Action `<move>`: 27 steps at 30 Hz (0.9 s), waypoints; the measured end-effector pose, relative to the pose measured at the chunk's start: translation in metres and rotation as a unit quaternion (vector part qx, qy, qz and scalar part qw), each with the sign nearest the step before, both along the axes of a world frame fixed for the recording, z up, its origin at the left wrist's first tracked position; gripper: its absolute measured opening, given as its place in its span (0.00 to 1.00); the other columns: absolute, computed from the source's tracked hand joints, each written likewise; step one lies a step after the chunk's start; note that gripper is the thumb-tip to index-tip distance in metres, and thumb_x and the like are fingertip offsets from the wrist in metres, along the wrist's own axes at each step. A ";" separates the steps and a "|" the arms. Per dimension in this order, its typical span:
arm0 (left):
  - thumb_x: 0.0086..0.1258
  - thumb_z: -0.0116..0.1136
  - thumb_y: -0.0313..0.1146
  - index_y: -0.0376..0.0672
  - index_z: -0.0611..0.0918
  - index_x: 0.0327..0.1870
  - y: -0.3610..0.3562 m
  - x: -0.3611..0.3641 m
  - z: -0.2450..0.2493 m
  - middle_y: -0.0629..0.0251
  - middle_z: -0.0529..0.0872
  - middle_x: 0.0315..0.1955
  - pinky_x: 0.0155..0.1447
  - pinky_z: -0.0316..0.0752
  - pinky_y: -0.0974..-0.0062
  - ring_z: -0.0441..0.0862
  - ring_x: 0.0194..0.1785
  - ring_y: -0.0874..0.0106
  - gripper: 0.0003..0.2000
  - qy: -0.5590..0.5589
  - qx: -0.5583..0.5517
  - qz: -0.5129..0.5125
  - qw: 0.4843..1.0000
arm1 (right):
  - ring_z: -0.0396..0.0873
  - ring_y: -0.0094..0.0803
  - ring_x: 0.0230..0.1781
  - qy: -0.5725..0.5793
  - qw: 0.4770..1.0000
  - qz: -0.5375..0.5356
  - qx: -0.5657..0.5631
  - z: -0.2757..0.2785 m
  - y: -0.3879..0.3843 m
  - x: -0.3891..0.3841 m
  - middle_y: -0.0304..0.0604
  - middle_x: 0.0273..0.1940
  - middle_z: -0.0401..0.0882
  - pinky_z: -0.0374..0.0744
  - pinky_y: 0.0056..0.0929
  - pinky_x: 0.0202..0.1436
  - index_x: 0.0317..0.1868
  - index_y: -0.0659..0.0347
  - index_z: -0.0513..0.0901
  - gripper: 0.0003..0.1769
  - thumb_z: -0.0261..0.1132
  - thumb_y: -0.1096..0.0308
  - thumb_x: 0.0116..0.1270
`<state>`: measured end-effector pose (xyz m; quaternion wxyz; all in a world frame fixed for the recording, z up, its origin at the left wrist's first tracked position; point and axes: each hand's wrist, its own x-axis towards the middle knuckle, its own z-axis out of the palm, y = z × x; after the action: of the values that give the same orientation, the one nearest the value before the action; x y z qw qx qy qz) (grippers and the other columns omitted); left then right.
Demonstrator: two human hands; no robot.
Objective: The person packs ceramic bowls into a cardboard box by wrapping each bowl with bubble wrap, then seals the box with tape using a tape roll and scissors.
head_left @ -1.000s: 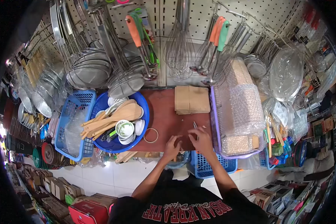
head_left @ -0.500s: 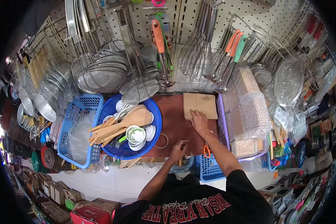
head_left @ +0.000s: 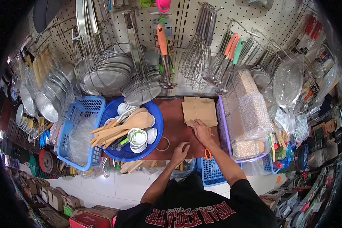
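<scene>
A stack of brown paper sheets (head_left: 199, 109) lies at the back of the reddish-brown table (head_left: 174, 114). My right hand (head_left: 201, 131) rests on the stack's near edge, fingers gripping the top sheet, which sits askew. My left hand (head_left: 180, 151) lies at the table's front edge with curled fingers and nothing visible in it. Orange-handled scissors (head_left: 208, 153) lie at the front edge just right of my right wrist. A tape ring (head_left: 163, 143) sits left of my left hand.
A blue bowl (head_left: 155, 114) of wooden spoons (head_left: 129, 123) and small white bowls stands at left, beside a blue basket (head_left: 81, 114). A purple basket (head_left: 221, 129) of bubble wrap borders the right. Whisks (head_left: 197, 57) and strainers hang on the pegboard behind.
My right hand dropped the scissors at the front edge, reached back to the paper stack, and has now drawn toward me with the top sheet skewed. The left hand barely moved.
</scene>
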<state>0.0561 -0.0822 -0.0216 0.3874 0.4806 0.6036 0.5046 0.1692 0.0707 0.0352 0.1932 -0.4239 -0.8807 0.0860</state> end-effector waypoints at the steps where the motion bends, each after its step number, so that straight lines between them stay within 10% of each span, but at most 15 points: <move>1: 0.78 0.56 0.35 0.36 0.80 0.59 -0.001 0.002 0.002 0.50 0.85 0.51 0.55 0.80 0.65 0.85 0.54 0.60 0.15 -0.009 -0.002 0.008 1.000 | 0.86 0.48 0.47 0.016 1.000 -0.006 0.003 0.001 -0.006 0.002 0.42 0.54 0.83 0.85 0.46 0.49 0.59 0.48 0.84 0.17 0.64 0.63 0.72; 10: 0.84 0.47 0.45 0.41 0.70 0.72 0.004 0.007 -0.024 0.55 0.85 0.46 0.56 0.79 0.68 0.85 0.50 0.68 0.23 -0.108 -0.026 0.040 0.993 | 0.81 0.52 0.60 0.152 0.984 0.048 -0.074 -0.010 -0.046 0.016 0.50 0.66 0.77 0.83 0.43 0.59 0.63 0.49 0.83 0.20 0.64 0.70 0.72; 17: 0.84 0.45 0.50 0.38 0.71 0.70 0.018 -0.011 -0.024 0.58 0.79 0.60 0.62 0.77 0.70 0.81 0.58 0.68 0.26 -0.414 -0.067 0.114 0.901 | 0.78 0.53 0.64 0.189 0.966 0.103 -0.146 -0.024 -0.090 0.031 0.54 0.70 0.72 0.81 0.40 0.63 0.64 0.48 0.83 0.24 0.66 0.76 0.69; 27: 0.81 0.55 0.36 0.33 0.80 0.59 -0.031 -0.022 0.035 0.64 0.87 0.51 0.58 0.75 0.74 0.80 0.52 0.77 0.16 -0.116 0.030 0.096 0.988 | 0.74 0.50 0.64 0.255 0.965 -0.009 -0.058 -0.011 -0.118 0.053 0.56 0.71 0.64 0.75 0.41 0.66 0.73 0.61 0.70 0.38 0.74 0.71 0.62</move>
<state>0.0338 -0.1134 0.0136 0.3895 0.3701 0.5826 0.6098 0.2218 -0.0475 0.0240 0.3871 -0.4066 -0.7919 0.2400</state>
